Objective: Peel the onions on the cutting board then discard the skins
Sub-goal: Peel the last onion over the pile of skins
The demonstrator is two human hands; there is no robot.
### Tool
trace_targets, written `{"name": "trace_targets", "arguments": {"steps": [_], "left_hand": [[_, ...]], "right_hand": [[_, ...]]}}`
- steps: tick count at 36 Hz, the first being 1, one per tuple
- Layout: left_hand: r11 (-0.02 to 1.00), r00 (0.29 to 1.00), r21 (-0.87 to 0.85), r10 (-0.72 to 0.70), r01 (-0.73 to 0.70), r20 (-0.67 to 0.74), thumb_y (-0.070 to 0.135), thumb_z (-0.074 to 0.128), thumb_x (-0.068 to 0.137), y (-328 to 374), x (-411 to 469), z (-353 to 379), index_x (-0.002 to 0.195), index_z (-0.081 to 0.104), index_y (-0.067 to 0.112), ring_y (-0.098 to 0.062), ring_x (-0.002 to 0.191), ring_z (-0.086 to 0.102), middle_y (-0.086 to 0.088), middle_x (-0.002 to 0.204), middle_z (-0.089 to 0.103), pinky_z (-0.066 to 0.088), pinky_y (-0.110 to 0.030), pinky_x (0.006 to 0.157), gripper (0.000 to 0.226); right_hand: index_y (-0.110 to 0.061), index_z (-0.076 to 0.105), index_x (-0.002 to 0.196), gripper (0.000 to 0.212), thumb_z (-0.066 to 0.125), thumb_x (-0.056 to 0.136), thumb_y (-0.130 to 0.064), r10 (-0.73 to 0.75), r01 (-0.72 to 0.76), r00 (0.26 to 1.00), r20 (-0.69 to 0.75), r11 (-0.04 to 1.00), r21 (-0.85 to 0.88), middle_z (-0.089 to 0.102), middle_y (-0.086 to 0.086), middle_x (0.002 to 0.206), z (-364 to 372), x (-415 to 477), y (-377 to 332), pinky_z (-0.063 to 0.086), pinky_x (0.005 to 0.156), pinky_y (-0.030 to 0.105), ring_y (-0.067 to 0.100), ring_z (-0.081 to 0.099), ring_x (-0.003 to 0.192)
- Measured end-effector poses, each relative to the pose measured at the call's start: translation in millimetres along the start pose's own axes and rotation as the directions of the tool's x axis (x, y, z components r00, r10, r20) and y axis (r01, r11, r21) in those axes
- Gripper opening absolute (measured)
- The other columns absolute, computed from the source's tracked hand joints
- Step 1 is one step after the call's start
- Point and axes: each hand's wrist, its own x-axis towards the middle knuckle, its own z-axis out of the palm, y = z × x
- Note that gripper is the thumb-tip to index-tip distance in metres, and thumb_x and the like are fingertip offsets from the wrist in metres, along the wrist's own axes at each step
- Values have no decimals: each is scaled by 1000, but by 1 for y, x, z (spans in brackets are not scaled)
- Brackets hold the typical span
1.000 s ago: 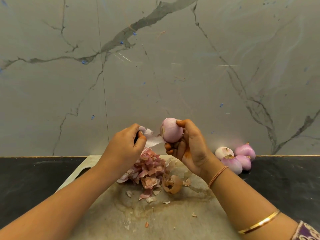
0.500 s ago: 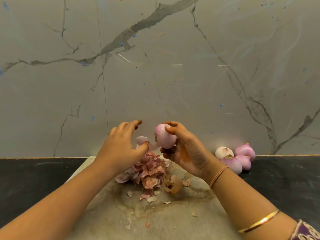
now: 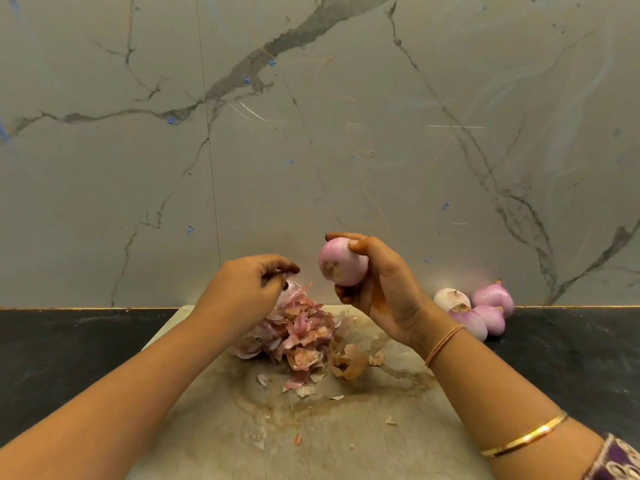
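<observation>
My right hand point(image 3: 388, 289) grips a peeled pink onion point(image 3: 341, 263) and holds it up above the cutting board point(image 3: 311, 431). To its left, my left hand point(image 3: 249, 289) hovers over a pile of pink and brown onion skins point(image 3: 298, 334) at the board's far end; its fingers are loosely curled, and I cannot tell whether a scrap is pinched between them. Small skin flakes are scattered over the stained board.
Several peeled onions point(image 3: 479, 308) lie together on the dark counter point(image 3: 571, 358) right of the board, against the grey marble wall point(image 3: 311, 133). Dark counter also runs along the board's left side.
My left hand pulled a strip of skin off the onion and dropped toward the pile. My right hand lifted the onion slightly and turned it.
</observation>
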Motion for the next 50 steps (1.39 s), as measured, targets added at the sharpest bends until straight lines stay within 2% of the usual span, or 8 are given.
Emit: {"name": "trace_targets", "arguments": {"steps": [6,11,18,26,30,35,44,50], "left_hand": [[995,995,-38,97,-97,13,79,29,71,0,0,0,109,65,33,-4,112,42,20,107,57,35,-24,90,69],[988,992,-105,121,-118,24,60,42,75,4,-3,0,97,53,45,-1,106,46,30,94,54,34,-11,79,29],[981,991,-146,133,-131,3,62,42,58,6,-3,-4,89,54,51,-4,101,56,23,93,63,48,-32,87,35],[984,987,-110,134,-143,-84,36,52,69,4,-2,-3,95,66,33,1,89,62,24,84,64,51,-25,83,31],[978,985,-123,159,-167,-71,36,50,70,4,-3,-2,102,59,40,0,81,62,29,87,63,48,-18,70,33],[926,953,-252,300,-279,47,33,59,75,3,-4,-3,110,48,49,8,108,50,28,115,51,42,-9,82,40],[886,906,-265,415,-381,86,54,63,70,-3,2,-6,105,48,56,-5,97,57,21,106,52,48,-15,84,39],[891,909,-290,397,-349,128,36,73,69,-4,3,-8,102,48,58,-8,91,58,19,103,53,50,-19,82,47]], "right_hand": [[-22,52,119,48,63,74,-32,-91,126,990,104,905,-407,55,-2,112,6,-2,5,51,70,18,16,58,96],[-23,51,122,43,70,86,-10,-158,212,976,150,846,-489,56,-2,117,6,-5,6,57,84,29,20,61,104],[-25,52,123,51,76,80,-14,-255,324,946,201,709,-627,57,1,123,4,-3,7,54,91,33,18,56,113],[-23,51,119,52,80,77,-18,-287,364,930,227,654,-663,57,1,120,5,-4,7,53,89,29,18,56,109],[-26,53,120,49,77,80,-12,-239,312,950,200,735,-602,57,0,119,3,-3,5,55,89,31,20,58,108],[-21,54,128,47,68,86,-6,-162,212,975,149,874,-437,58,3,123,-4,-3,0,55,92,29,19,60,110],[-14,55,134,56,70,79,-17,-79,159,978,193,882,-443,60,7,128,-9,-2,0,52,97,35,22,58,116],[-31,60,114,45,65,70,-21,-58,160,967,250,897,-411,64,-2,118,-11,-2,-2,54,89,24,15,61,109]]}}
